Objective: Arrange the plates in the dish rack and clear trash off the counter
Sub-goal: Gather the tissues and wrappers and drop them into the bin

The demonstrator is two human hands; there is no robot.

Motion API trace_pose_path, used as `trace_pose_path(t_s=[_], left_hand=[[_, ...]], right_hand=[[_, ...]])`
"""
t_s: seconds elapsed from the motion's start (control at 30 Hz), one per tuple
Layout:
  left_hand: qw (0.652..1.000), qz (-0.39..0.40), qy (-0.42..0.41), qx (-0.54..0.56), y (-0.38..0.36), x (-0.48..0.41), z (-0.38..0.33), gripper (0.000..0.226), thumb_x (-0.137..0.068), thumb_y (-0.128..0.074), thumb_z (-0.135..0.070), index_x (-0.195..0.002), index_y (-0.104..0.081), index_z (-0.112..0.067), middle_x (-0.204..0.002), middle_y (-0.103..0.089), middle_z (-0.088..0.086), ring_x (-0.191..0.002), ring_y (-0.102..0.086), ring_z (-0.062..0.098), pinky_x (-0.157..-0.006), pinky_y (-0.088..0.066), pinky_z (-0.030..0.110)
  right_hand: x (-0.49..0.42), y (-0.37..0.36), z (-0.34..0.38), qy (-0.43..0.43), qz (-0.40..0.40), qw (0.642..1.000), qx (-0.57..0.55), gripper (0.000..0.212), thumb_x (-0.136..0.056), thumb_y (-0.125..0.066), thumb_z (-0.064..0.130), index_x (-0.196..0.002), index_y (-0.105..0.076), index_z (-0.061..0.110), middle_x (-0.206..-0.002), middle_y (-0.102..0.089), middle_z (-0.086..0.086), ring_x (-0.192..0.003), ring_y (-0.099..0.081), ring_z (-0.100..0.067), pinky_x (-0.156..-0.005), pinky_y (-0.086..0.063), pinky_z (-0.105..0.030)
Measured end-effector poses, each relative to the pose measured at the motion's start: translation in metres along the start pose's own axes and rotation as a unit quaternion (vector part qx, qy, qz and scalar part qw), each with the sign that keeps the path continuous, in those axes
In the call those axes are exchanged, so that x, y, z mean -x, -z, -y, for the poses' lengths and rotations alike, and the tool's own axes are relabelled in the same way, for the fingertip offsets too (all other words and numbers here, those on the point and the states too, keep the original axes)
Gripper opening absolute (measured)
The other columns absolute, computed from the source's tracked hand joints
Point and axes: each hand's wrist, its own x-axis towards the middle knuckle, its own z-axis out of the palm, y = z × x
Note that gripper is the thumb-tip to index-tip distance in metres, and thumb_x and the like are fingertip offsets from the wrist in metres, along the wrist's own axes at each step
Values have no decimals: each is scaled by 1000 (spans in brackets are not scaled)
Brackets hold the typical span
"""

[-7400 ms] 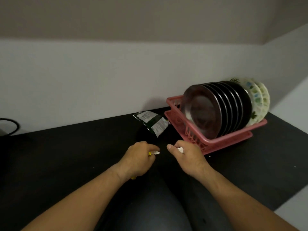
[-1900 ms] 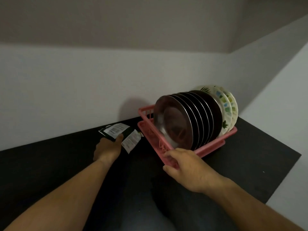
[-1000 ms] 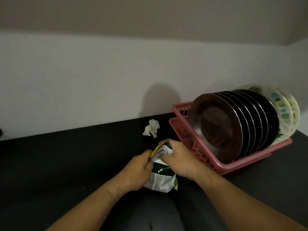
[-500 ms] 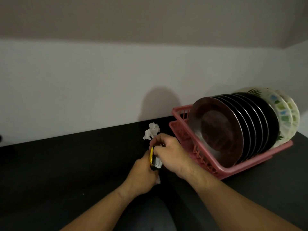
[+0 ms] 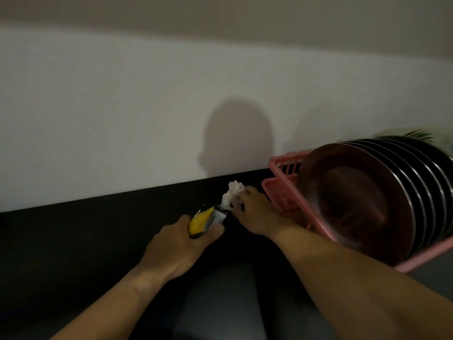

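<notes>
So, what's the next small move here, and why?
Probably lift the crumpled tissue off the counter: the right hand pinches it beside the pink rack, the left hand grips the wrapper, and it seems the last loose trash in view.

Plain white wall [image 5: 98, 119], filling the far side from left to right and meeting the far edge of the desk. Darker grey band [image 5: 220, 15] along the top of the wall; whether ceiling or overhang cannot be told. Rounded dark shadow [image 5: 237, 136] on the wall, centre right, reaching down to the desk line. Fainter shadow [image 5: 318, 128] just to its right. Black matte desk [image 5: 61, 241], dimly lit. Grey patch [image 5: 215, 303] at near centre, nature unclear.
</notes>
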Motion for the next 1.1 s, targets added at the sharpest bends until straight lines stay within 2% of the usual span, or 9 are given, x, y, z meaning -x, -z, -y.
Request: trace_pose_path(t_s=[0.1, 0.2, 0.3, 0.43, 0.53, 0.6, 0.77, 0.93, 1.1], left_hand=[[1000, 13, 2, -5, 2, -9, 6, 90, -64, -7, -95, -99, -60, -30, -91, -68, -3, -80, -65, 13, -81, -55, 38], [1000, 8, 9, -13, 3, -19, 6, 102, -65, 5, -94, -118, -59, -33, -113, -65, -7, -96, -59, 8, -93, -48, 34], [999, 24, 23, -39, 5, -26, 0, 96, -73, 3, -84, -128, -57, -32, -127, -62, -4, -103, -55, 8, -91, -40, 30], [997, 60, 42, -26, 10, -34, -3, 99, -76, 5, -81, -135, -54, -29, -134, -58, 1, -103, -50, 9, -90, -34, 28], [996, 61, 55, -36, 8, -38, -2, 83, -80, -7, -84, -114, -63, -32, -114, -65, -2, -95, -55, 9, -86, -41, 30], [997, 25, 61, -50, 5, -40, -1, 58, -84, -32, -79, -94, -61, -30, -94, -64, -5, -84, -60, 11, -77, -49, 31], [996, -76, 35, -35, 0, -36, -10, 25, -82, -71, -44, -78, -62, -22, -74, -65, -1, -65, -62, 12, -55, -47, 26], [992, -116, -25, -44, -2, -18, -33, 22, -79, -76, -19, -70, -55, -19, -85, -53, 0, -70, -56, 13, -54, -37, 18], [994, -87, -22, -59, -7, 13, -63, 28, -87, -61, -4, -98, -52, -28, -97, -54, -2, -76, -59, 12, -52, -41, 18]], right_hand=[[-24, 3, 6, -25, -3, 999, 32, 58, -98, -51, 47, -149, -37, 22, -158, -20, -11, -141, -29, -38, -112, -34, -49], [-39, 6, 12, -47, 56, 994, 81, 64, -98, -44, 55, -153, -23, 32, -162, -8, -3, -143, -19, -37, -112, -30, -52], [-46, -6, 8, -48, 87, 983, 155, 66, -96, -44, 58, -152, -24, 30, -154, -24, -7, -134, -28, -37, -105, -34, -51], [-34, -28, 0, 3, 13, 982, 188, 39, -101, -41, 40, -131, -49, 15, -134, -44, -12, -114, -44, -32, -89, -42, -42], [-18, -32, -1, 39, 9, 988, 152, 27, -104, -41, 26, -124, -49, 10, -126, -47, -14, -106, -51, -32, -77, -40, -36], [-8, -28, -1, 43, 14, 992, 116, 26, -104, -42, 21, -126, -49, 9, -126, -48, -15, -105, -53, -32, -76, -41, -35], [17, -6, 5, 3, 4, 1000, 21, 21, -98, -49, 7, -119, -50, 13, -124, -44, -8, -92, -51, -22, -74, -43, -32], [47, 21, 18, -24, 14, 999, -28, 35, -95, -50, -1, -127, -50, 12, -131, -45, -6, -107, -55, -23, -91, -50, -35], [88, 45, 31, -17, 14, 996, -86, 47, -94, -49, -4, -135, -45, 18, -117, -56, -4, -96, -58, -14, -78, -54, -26]])
